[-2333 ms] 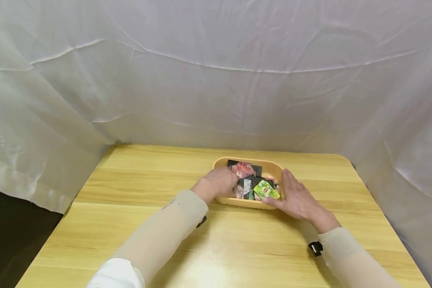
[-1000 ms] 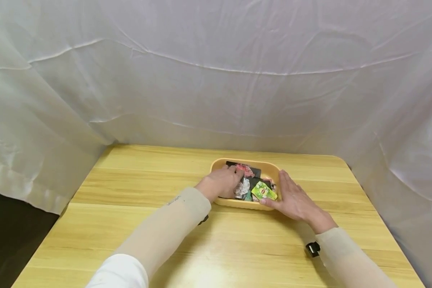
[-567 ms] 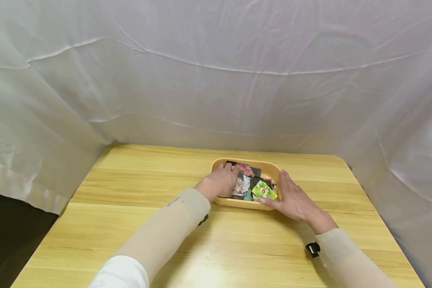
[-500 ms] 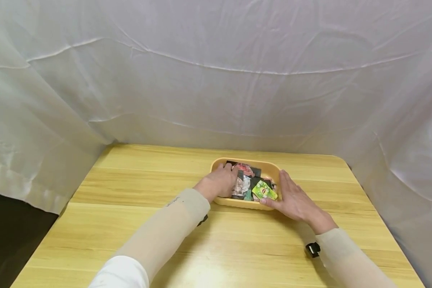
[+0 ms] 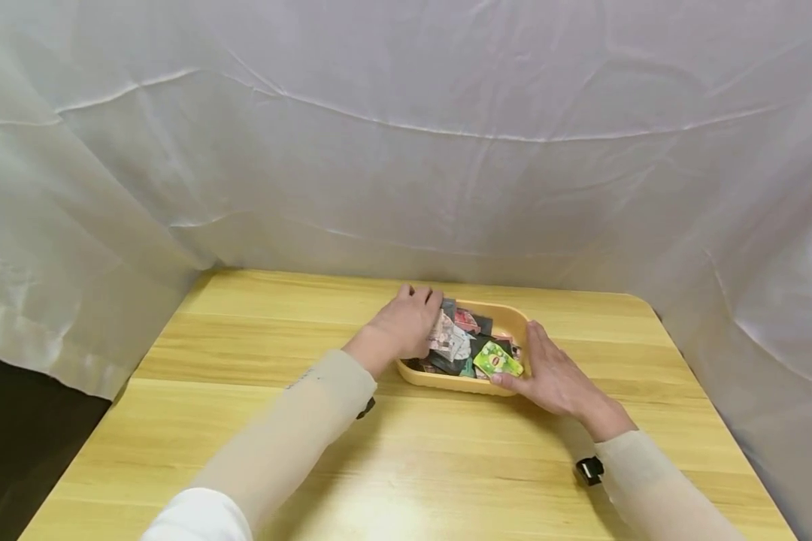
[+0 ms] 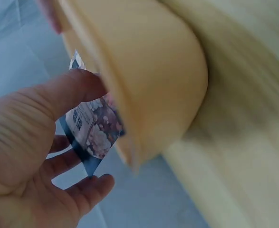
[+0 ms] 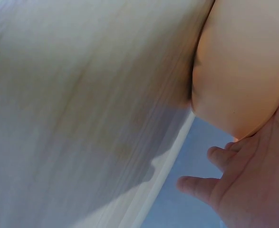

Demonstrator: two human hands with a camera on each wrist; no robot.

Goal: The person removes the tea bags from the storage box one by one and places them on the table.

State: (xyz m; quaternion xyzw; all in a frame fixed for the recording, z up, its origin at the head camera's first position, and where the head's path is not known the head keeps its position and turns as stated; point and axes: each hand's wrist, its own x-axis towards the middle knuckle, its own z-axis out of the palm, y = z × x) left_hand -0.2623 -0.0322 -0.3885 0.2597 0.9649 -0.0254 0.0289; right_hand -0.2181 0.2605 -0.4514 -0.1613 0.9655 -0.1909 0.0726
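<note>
My left hand (image 5: 406,324) is over the left end of a yellow-orange plastic basin (image 5: 456,383). Its thumb and fingers pinch a flat sachet (image 6: 97,126) printed with pale flowers and edged in dark blue, seen beside the basin's rim in the left wrist view. In the head view the back of this hand hides part of that sachet. My right hand (image 5: 556,376) rests against the basin's right end with fingers straight and its thumb at the front rim. Near that thumb lies a bright green sachet (image 5: 495,359), on top of several dark, red and pale ones.
The basin stands toward the back of a wooden table (image 5: 277,443). A pale grey cloth (image 5: 406,150) hangs behind the table and along both sides. At the far left there is a dark gap (image 5: 27,443) below the cloth.
My left hand has risen from the left of the pile and moved slightly left and back, lifting the flowered sachet. My right hand has stayed at the basin's right end.
</note>
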